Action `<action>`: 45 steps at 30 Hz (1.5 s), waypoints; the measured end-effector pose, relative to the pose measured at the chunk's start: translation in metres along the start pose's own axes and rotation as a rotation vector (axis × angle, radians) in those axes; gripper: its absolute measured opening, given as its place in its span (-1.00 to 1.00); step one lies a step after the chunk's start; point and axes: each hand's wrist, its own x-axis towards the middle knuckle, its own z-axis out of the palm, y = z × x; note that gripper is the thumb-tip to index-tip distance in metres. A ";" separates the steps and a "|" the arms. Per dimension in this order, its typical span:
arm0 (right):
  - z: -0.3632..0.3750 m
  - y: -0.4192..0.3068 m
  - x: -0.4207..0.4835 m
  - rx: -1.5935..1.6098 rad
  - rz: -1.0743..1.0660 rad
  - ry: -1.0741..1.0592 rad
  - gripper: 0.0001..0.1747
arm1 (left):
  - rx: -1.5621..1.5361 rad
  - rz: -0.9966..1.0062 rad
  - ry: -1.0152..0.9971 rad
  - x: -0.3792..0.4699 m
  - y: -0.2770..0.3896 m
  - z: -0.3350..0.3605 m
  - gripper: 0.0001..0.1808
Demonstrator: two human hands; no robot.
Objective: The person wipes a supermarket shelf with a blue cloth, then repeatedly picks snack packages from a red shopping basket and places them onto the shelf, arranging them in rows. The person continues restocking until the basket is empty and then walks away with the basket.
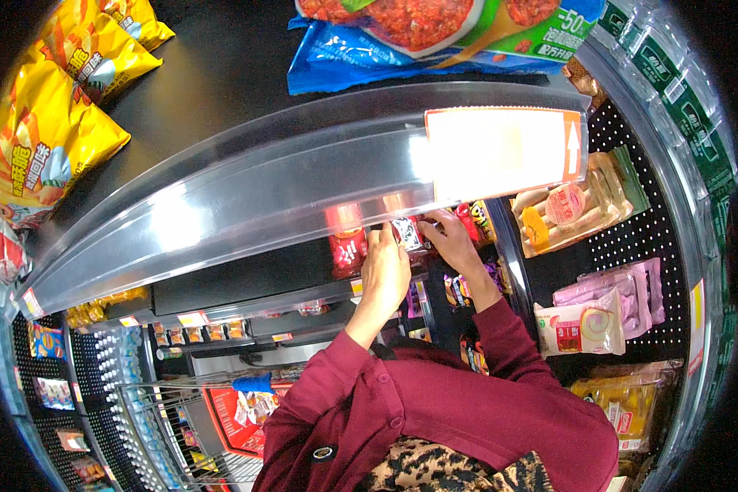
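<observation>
A red package with a black-and-white label point(408, 234) sits between my two hands on the shelf, behind the clear shelf lip. My left hand point(386, 270) presses against its left side, fingertips partly hidden. From the right, my right hand point(454, 241) has its thumb and fingers at the package's edge. Both hands appear to hold it. Directly left of my left hand stands a red container point(348, 249) with a pale top. Red and yellow snack packs point(476, 220) lie just beyond my right hand.
The curved clear shelf lip point(252, 190) carries a price sign point(501, 154) above my hands. Yellow snack bags point(49, 141) and a blue bag point(369, 55) lie on top. Bread packs point(578, 203) hang at the right. A shopping cart point(160, 400) with a red basket point(227, 418) stands lower left.
</observation>
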 end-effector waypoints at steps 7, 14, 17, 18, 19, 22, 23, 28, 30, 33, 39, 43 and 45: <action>0.007 -0.006 -0.002 -0.029 0.059 0.011 -0.60 | 0.257 0.036 -0.011 -0.002 0.006 -0.001 -0.42; 0.014 0.000 -0.002 -0.067 0.002 0.071 -0.58 | 0.387 0.083 0.029 -0.002 0.006 0.002 -0.42; 0.010 -0.002 -0.001 -0.083 0.029 0.042 -0.55 | 0.417 0.121 0.110 -0.005 0.010 -0.004 -0.44; 0.009 -0.006 -0.001 -0.078 0.048 0.034 -0.54 | 0.384 0.139 0.156 -0.005 0.012 -0.013 -0.44; 0.007 -0.009 -0.001 -0.074 0.066 0.031 -0.53 | 0.352 0.162 0.203 -0.005 0.010 -0.023 -0.45; 0.004 -0.010 0.001 -0.044 0.063 0.049 -0.49 | 0.266 0.275 0.409 0.004 -0.025 -0.049 -0.52; 0.003 -0.011 0.002 -0.027 0.082 0.044 -0.46 | 0.187 0.231 0.449 0.010 -0.041 -0.052 -0.53; 0.005 -0.005 0.011 -0.034 0.072 0.015 -0.35 | -0.136 0.034 0.334 0.019 -0.104 -0.046 -0.52; 0.013 0.004 0.016 -0.036 0.056 0.000 -0.35 | -0.112 0.012 0.343 0.021 -0.125 -0.036 -0.47; 0.015 0.012 0.018 -0.054 0.055 -0.005 -0.35 | -0.184 -0.035 0.272 0.026 -0.134 -0.026 -0.48; 0.012 0.000 0.017 -0.009 0.111 -0.024 -0.39 | -0.204 0.012 0.284 0.028 -0.136 -0.021 -0.58; 0.017 0.005 0.019 -0.003 0.085 -0.008 -0.40 | -0.227 0.020 0.290 0.027 -0.133 -0.020 -0.60; 0.018 0.006 0.019 -0.028 0.066 0.007 -0.40 | -0.214 0.032 0.292 0.026 -0.130 -0.022 -0.60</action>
